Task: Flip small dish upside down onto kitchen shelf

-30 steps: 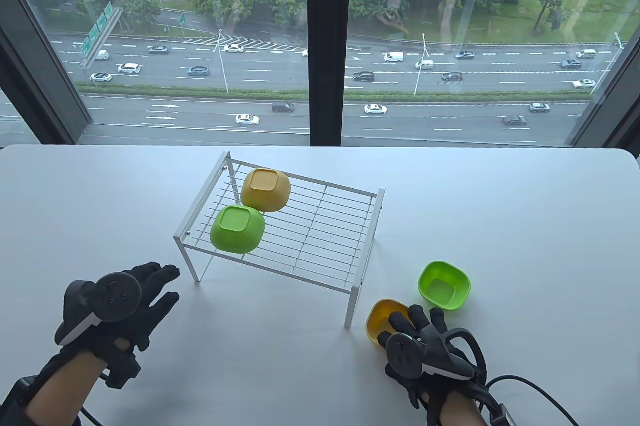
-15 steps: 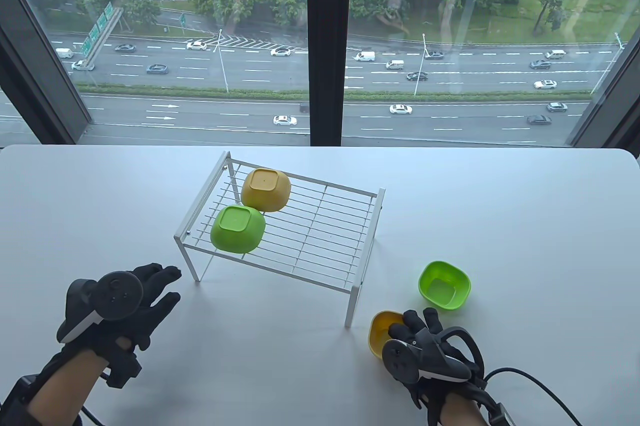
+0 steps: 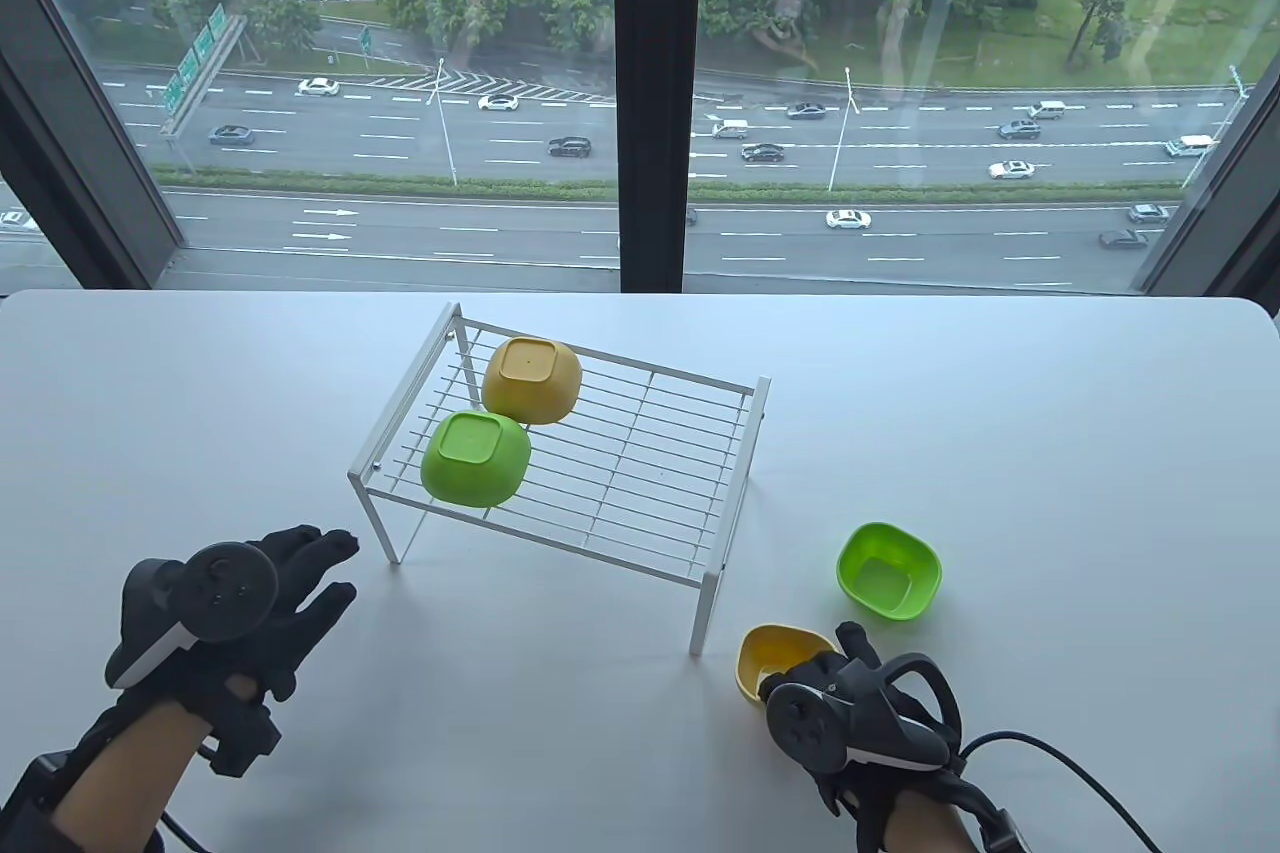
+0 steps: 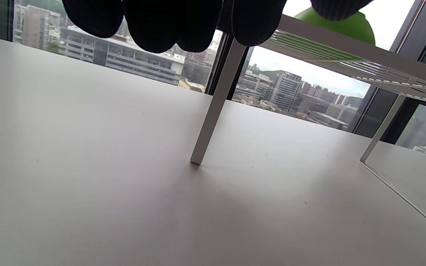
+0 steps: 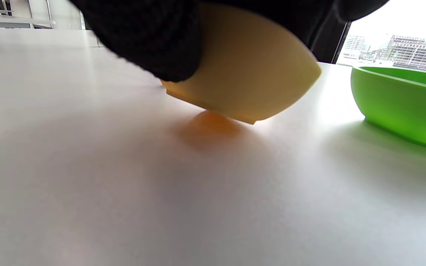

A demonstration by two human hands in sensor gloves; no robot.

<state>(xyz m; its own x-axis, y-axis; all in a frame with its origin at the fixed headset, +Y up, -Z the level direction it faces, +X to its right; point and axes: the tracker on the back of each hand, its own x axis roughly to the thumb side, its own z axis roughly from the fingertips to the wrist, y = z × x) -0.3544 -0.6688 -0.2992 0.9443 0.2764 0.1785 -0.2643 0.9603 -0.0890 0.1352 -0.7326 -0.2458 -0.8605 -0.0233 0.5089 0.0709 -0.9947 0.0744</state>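
A white wire kitchen shelf (image 3: 640,473) stands mid-table. On its left part a yellow dish (image 3: 532,379) and a green dish (image 3: 475,457) lie upside down. My right hand (image 3: 835,688) grips a yellow dish (image 3: 775,655) near the table's front right; in the right wrist view the dish (image 5: 250,74) is tilted and just off the table. An upright green dish (image 3: 889,570) sits beyond it, also in the right wrist view (image 5: 401,99). My left hand (image 3: 290,583) hovers with fingers spread, holding nothing, left of the shelf's front-left leg (image 4: 213,111).
The white table (image 3: 1050,453) runs back to a large window. A cable (image 3: 1060,763) trails from my right wrist at the bottom right. The shelf's front-right leg (image 3: 705,613) stands just left of the held yellow dish.
My right hand has closed around the yellow dish and pulled back slightly, tilting and lifting it off the table. My left hand has barely moved.
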